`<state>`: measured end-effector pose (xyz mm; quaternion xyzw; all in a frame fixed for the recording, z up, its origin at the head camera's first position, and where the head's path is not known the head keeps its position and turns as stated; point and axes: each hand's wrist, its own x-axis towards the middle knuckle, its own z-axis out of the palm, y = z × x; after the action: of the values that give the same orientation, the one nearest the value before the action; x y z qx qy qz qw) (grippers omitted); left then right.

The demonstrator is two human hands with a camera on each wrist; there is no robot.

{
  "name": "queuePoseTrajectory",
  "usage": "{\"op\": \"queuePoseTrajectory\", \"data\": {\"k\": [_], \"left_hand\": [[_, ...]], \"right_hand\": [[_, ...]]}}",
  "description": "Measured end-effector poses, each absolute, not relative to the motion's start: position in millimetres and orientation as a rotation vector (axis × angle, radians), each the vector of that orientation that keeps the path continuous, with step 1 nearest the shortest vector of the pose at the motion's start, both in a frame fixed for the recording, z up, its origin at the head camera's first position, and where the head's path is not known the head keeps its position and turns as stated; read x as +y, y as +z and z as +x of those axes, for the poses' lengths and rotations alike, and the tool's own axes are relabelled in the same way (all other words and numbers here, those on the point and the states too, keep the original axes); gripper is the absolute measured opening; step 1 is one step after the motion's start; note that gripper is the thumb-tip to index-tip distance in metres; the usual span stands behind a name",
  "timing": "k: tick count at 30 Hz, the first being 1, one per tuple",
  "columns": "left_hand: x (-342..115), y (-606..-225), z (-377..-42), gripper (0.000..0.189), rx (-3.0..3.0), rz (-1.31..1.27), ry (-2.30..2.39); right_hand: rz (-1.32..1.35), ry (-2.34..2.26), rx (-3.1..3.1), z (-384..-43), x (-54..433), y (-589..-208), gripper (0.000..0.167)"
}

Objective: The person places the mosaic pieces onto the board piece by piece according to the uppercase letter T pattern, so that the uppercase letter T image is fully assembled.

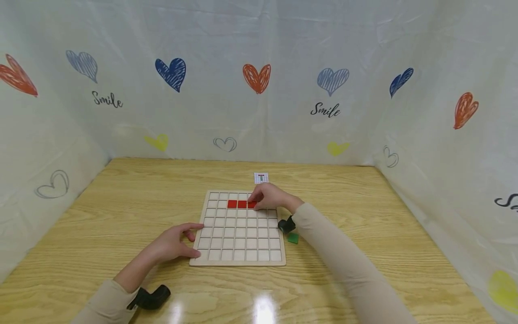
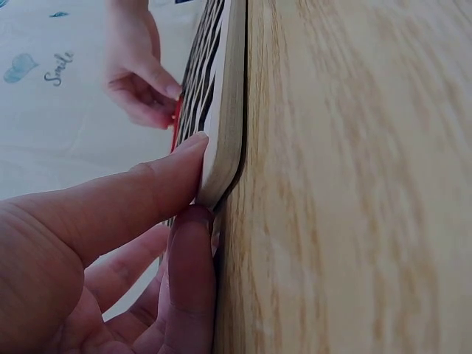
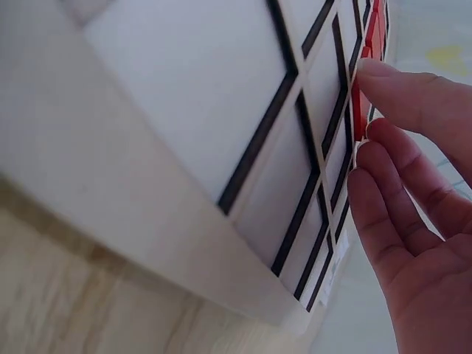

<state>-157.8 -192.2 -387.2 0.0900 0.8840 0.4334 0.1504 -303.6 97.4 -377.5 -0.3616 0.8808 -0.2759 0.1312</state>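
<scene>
A square wooden grid board (image 1: 237, 263) with white cells lies on the table. Three red square tiles (image 1: 242, 204) sit side by side in its second row from the far edge. My right hand (image 1: 270, 196) pinches the rightmost one; in the right wrist view the thumb (image 3: 380, 74) lies on the red tile (image 3: 358, 110), fingertips at its edge. At the board's left side my left hand (image 1: 174, 243) touches the rim, thumb near the front corner and index finger farther up. The left wrist view shows that thumb (image 2: 125, 203) against the rim.
Behind the board lies a small printed card (image 1: 261, 177) with a grid pattern. A green tile (image 1: 293, 238) is on the table right of the board, beneath the right forearm's black wrist camera (image 1: 286, 224). A white curtain (image 1: 259, 117) with hearts surrounds the table's back and sides.
</scene>
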Motion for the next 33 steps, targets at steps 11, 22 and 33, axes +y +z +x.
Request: {"op": "queuePoseTrajectory", "data": {"k": [11,22,33], "left_hand": [[-191.1,-388.0,-157.5,0.071,2.540,0.232,1.229],[-192.2,-388.4,-157.0,0.071,2.542,0.280,1.248],[-191.0,-390.3,-159.3,0.071,2.549,0.228,1.241]], "right_hand": [[-1.100,-0.829,2.557,-297.3,108.6,-371.6,0.020],[-1.138,-0.905,2.504,-282.0,128.9,-367.9,0.020],[-1.187,-0.968,2.476,-258.7,148.9,-368.9,0.020]]}}
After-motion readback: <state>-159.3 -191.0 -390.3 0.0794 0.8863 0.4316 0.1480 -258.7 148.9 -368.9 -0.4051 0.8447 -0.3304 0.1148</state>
